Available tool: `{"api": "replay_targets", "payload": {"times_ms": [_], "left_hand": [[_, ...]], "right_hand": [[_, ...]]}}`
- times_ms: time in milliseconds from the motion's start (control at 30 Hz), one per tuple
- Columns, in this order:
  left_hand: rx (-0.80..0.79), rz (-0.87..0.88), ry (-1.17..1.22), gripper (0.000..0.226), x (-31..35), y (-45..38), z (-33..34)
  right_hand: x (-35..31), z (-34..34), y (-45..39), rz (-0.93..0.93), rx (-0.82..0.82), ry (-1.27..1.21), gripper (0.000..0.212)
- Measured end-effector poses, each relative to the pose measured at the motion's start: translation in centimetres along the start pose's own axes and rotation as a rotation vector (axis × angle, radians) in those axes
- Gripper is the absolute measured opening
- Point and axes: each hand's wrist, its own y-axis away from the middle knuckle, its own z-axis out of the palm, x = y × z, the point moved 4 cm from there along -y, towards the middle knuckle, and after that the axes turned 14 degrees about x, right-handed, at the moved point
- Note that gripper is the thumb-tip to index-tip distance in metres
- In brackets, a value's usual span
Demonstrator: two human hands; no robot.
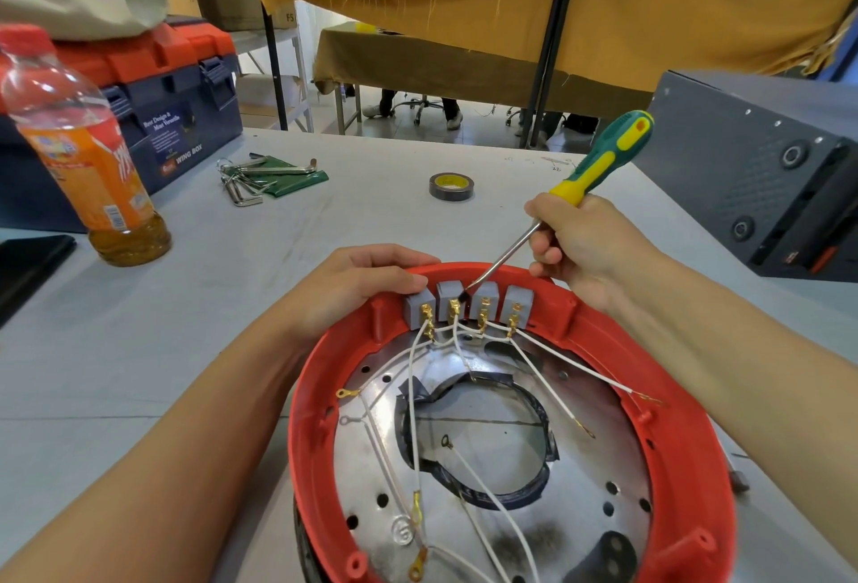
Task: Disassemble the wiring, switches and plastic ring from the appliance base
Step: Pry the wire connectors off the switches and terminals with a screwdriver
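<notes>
Nearest to me, the appliance base [506, 443] lay on the grey table [325, 220], its shiny metal plate [580, 466] ringed by the red plastic ring [315, 420]. White wires [469, 480] with ring terminals trailed loose across the plate and ran up to four grey switches [469, 303] set in a row inside the ring's far wall.

My left hand [353, 285] held the ring's far rim, fingers curled over the outside and the thumb pressed against the leftmost switch. My right hand [575, 238] had its fingers wrapped around the screwdriver [599, 169] where the yellow-and-green handle meets the shaft; the blade tip sat in the gap between the second and third switches.

Beyond the hands lay a roll of black tape [451, 186] and, to its left, a bunch of hex keys [260, 176] on a green holder. At the left edge stood a bottle [83, 150] of orange drink with a red cap, and behind it a blue toolbox with a red lid [172, 85]. A dark metal case [761, 173] sat at the far right.
</notes>
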Motion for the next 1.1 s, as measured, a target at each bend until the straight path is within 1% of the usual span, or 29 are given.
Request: {"api": "replay_targets", "payload": {"times_ms": [133, 267, 400, 500, 667, 833, 1100], "left_hand": [[-0.010, 0.006, -0.005, 0.024, 0.1, 0.0, 0.0], [0.000, -0.007, -0.002, 0.025, 0.0, -0.1, -0.1], [-0.010, 0.005, -0.012, 0.024, 0.1, 0.0, -0.1], [-0.010, -0.004, 0.002, 0.025, 0.1, 0.0, -0.1], [-0.007, -0.007, 0.010, 0.026, 0.1, 0.0, 0.0], [0.009, -0.018, 0.011, 0.026, -0.1, -0.1, -0.1], [0.012, -0.009, -0.009, 0.025, -0.1, -0.2, -0.1]], "right_hand": [[-0.1, 0.1, 0.1, -0.002, -0.014, -0.002, 0.019], [-0.2, 0.4, 0.6, -0.056, -0.048, 0.035, 0.020], [-0.1, 0.0, 0.5, -0.026, -0.016, -0.058, 0.020], [-0.2, -0.2, 0.5, -0.041, -0.004, -0.104, 0.022], [-0.6, -0.3, 0.8, -0.184, 0.000, -0.067, 0.022], [-1.2, -0.3, 1.6, -0.331, -0.013, -0.055, 0.026], [-1.9, -0.1, 2.8, -0.464, -0.043, -0.055, 0.032]]}}
